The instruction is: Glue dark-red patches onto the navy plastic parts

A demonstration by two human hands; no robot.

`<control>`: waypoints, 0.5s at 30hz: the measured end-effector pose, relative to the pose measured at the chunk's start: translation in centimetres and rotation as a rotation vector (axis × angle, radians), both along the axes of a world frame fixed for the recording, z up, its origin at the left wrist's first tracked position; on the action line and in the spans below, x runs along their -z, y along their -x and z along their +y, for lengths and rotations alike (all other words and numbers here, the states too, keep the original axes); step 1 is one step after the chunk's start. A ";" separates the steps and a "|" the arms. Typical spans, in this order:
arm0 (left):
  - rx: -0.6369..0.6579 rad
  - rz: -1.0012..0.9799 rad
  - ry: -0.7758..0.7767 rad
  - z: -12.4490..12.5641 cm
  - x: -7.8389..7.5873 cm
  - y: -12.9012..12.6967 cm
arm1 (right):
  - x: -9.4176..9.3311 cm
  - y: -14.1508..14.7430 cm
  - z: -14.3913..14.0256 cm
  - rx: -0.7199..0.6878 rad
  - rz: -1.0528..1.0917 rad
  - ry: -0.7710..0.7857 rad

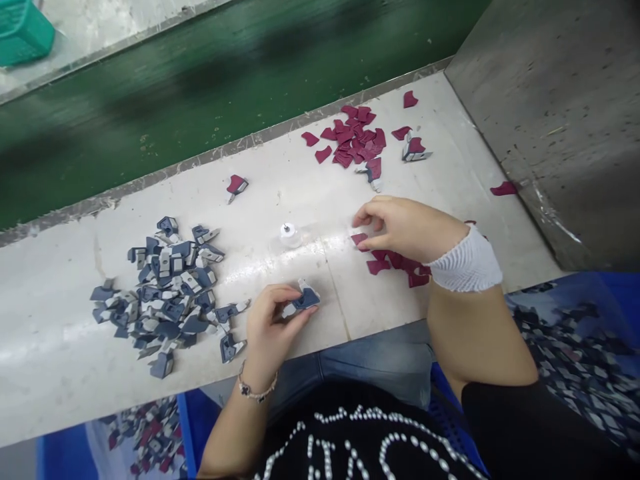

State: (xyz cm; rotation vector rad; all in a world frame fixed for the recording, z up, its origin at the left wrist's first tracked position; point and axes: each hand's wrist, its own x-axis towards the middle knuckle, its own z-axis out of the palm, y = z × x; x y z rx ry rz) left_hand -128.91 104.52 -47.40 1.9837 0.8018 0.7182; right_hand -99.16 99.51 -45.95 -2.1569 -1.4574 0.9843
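My left hand (270, 327) pinches a dark blue and light grey plastic part (306, 299) between thumb and fingers, just above the table's near side. To the right, my right hand (407, 230) reaches over the table with thumb and forefinger apart. Its thumb tip is at a small maroon plastic piece (358, 239); whether they touch I cannot tell. Under and beside that hand lie several more maroon pieces (379, 266), partly hidden by it. A small clear bottle with a white cap (287, 231) stands between my hands, farther back.
At left is a heap of blue-grey parts (173, 287). Loose maroon pieces (353, 137) lie at the back, near parts with maroon pieces on them (237, 185). A metal panel (550, 127) bounds the right. Blue bins (193, 433) of parts sit below the table (45, 293).
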 end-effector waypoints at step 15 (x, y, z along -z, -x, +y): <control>0.014 0.005 -0.029 -0.1 -0.2 0.1 | -0.6 -0.8 -2.2 0.306 0.600 -0.039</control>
